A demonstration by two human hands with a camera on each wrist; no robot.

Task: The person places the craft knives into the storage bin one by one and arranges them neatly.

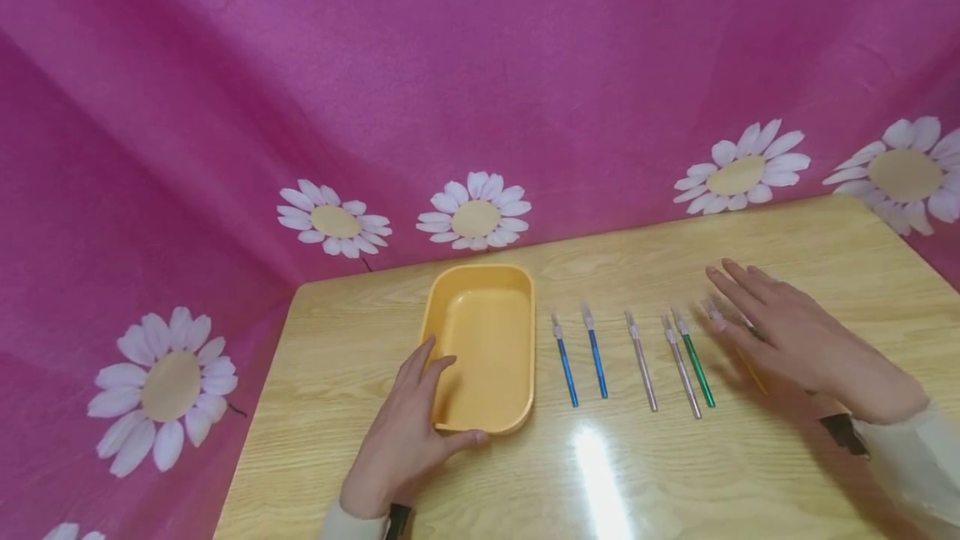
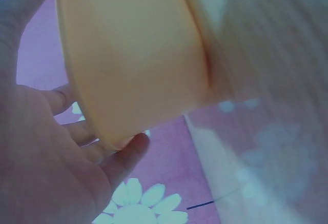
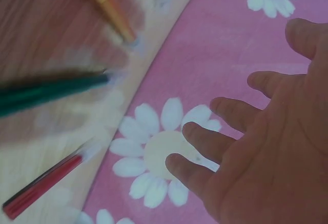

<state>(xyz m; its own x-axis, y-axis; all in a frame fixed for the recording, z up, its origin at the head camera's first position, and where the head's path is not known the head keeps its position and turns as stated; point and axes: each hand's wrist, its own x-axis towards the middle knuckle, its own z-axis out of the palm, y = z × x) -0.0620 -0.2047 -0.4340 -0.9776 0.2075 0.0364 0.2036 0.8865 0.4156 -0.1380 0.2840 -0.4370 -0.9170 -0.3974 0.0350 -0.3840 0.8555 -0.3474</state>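
In the head view my left hand holds the near left corner of a yellow plastic box, fingers over its left rim and thumb along the near end. The left wrist view shows fingertips on both sides of the box wall. My right hand hovers with spread fingers over slim, pen-like craft knives with clear caps, holding none. Below it in the right wrist view lie an orange knife, a green knife and a red knife; in the head view the hand partly hides them.
Between box and right hand lie two blue knives, two pink knives and a green knife, spread in a row on the wooden table. A magenta cloth with daisies hangs behind the table.
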